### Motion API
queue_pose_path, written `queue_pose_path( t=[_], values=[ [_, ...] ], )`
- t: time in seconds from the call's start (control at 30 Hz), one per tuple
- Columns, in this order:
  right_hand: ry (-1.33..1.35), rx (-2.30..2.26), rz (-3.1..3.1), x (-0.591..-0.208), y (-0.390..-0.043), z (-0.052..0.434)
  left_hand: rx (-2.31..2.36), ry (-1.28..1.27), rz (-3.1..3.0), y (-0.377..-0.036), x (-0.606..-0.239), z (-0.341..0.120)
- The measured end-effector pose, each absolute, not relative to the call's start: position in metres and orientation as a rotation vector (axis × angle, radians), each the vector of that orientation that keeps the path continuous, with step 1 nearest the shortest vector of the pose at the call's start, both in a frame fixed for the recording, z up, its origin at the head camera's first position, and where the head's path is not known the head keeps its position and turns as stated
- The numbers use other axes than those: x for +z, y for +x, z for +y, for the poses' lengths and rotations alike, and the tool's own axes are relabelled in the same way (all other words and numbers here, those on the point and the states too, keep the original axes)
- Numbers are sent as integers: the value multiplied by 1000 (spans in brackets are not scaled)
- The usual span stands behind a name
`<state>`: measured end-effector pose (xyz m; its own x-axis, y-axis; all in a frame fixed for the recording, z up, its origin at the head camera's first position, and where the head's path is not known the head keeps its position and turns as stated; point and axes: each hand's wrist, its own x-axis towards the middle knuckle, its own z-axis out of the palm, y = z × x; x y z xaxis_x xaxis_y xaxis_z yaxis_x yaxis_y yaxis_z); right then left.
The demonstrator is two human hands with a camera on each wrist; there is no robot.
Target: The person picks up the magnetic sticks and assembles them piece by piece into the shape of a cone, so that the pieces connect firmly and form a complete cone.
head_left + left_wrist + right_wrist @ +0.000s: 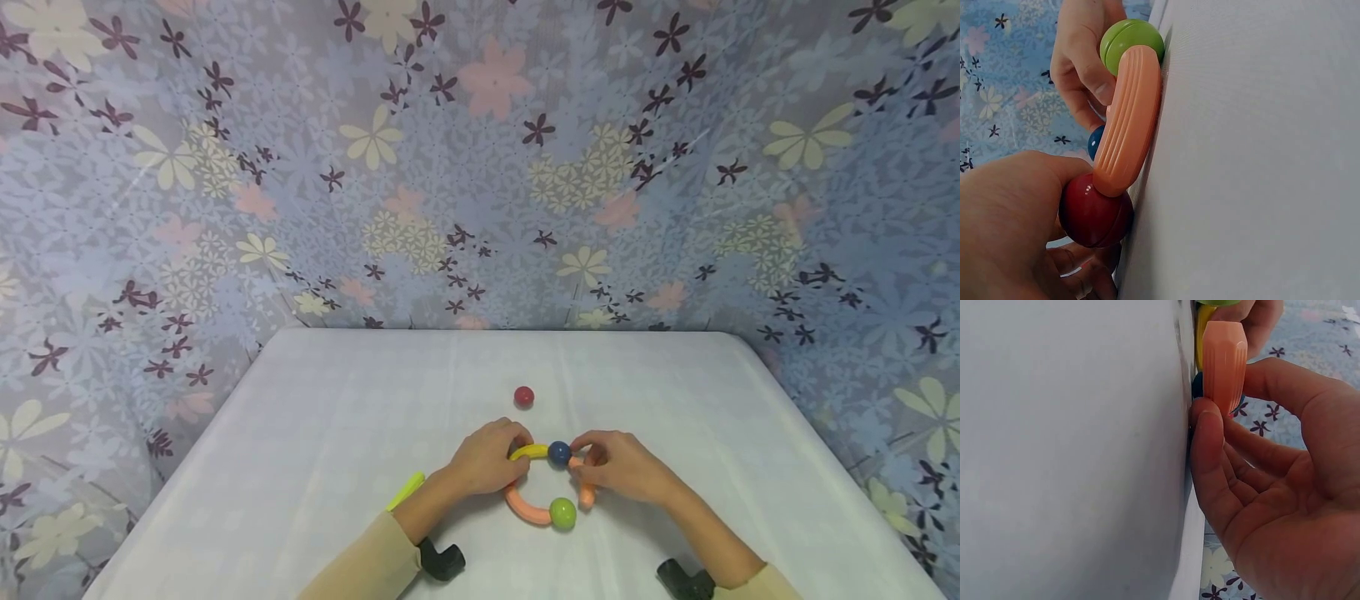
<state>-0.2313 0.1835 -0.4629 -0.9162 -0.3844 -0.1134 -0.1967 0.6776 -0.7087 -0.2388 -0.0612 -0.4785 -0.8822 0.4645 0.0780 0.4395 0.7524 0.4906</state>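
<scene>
A partial ring of toy balls and curved bars lies on the white table. My left hand (pixel 487 457) grips the red ball (pixel 1096 212) at the ring's left side, thumb against it. From that ball, a ribbed orange bar (pixel 1129 119) curves to the green ball (pixel 562 513). A yellow curved bar (pixel 534 451) runs from the left fingertips to the dark blue ball (pixel 559 453). On the right, my right hand (pixel 626 468) pinches another orange bar (pixel 1224 365) between thumb and fingers, beside the blue ball. Its near end (pixel 587 498) stands apart from the green ball.
Another red ball (pixel 523 397) lies alone beyond the ring. A yellow-green stick (pixel 406 491) lies left of the left forearm, partly covered by it. Black wrist devices (pixel 442 562) sit under both forearms. Flowered cloth (pixel 480 183) hangs behind the white table (pixel 337 400).
</scene>
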Motion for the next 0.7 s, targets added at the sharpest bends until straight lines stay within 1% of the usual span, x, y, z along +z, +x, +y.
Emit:
queue_pose_path(
  t=[0.7],
  values=[
    [-419, -1172, 2572, -463, -227, 178, 788, 745, 2893, -240, -478, -61]
  ],
)
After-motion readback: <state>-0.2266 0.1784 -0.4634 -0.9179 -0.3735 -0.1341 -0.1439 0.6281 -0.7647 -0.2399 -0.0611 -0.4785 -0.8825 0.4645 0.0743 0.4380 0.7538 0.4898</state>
